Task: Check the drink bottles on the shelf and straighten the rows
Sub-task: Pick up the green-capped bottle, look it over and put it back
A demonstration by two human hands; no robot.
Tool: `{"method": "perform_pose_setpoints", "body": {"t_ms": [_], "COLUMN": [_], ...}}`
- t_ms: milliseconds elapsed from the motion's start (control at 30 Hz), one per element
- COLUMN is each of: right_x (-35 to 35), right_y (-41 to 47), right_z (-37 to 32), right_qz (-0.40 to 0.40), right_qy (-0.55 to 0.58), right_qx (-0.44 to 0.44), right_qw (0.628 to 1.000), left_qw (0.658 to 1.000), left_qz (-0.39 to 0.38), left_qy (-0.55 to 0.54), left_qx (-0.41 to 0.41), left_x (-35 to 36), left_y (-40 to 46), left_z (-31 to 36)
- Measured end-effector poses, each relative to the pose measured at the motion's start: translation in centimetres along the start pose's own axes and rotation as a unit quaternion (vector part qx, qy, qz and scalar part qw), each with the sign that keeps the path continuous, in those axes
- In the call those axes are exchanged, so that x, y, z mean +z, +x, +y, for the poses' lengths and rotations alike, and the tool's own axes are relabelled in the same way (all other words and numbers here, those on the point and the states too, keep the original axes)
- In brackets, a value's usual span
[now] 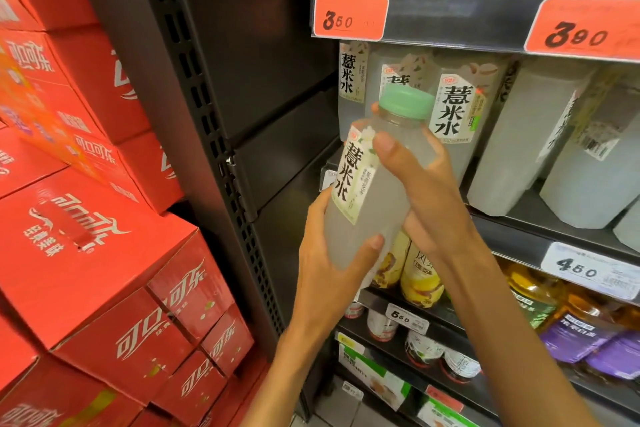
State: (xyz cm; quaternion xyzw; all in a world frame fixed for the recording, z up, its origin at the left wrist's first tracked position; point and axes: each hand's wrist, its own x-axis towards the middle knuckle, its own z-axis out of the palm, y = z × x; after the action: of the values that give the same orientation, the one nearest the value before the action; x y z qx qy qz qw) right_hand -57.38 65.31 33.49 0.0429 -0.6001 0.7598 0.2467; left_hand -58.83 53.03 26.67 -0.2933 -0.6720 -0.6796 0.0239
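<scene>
Gripping one pale bottle [367, 198] with both hands, left hand [332, 253] curled round its base, right hand [426, 191] round its shoulder; bottle leans cap-right, just near of its shelf row [453, 114], far and right.

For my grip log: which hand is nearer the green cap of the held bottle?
Right. The right hand grips the bottle at its upper body, fingertips just below the green cap. The left hand holds the bottle's lower end, well below the cap.
</scene>
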Motion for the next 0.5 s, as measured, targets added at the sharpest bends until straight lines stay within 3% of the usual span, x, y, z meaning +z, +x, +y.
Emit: {"method": "perform_pose_setpoints", "body": {"t_ms": [133, 267, 367, 500], "right_x": [0.0, 0.1, 0.4, 0.7], "right_y": [0.1, 0.6, 0.7, -0.1], "right_z": [-1.0, -1.8, -1.7, -1.4], "right_qz": [-0.046, -0.054, -0.044, -0.074], "right_qy": [-0.007, -0.04, -0.058, -0.079], "right_qx": [0.012, 0.008, -0.015, -0.081], "right_qw": [0.999, 0.998, 0.997, 0.991], "left_qw": [0.993, 0.977, 0.972, 0.981], "left_qz": [-0.061, -0.128, -0.152, -0.174], "left_qy": [-0.097, -0.146, -0.136, -0.059], "left_qx": [-0.02, -0.091, -0.116, -0.062], "left_x": [-0.6, -1.4, -1.3, -1.7], "left_y": [0.3, -0.1, -0.1, 0.6], "left_z": [0.4, -0.1, -0.4, -0.2]}}
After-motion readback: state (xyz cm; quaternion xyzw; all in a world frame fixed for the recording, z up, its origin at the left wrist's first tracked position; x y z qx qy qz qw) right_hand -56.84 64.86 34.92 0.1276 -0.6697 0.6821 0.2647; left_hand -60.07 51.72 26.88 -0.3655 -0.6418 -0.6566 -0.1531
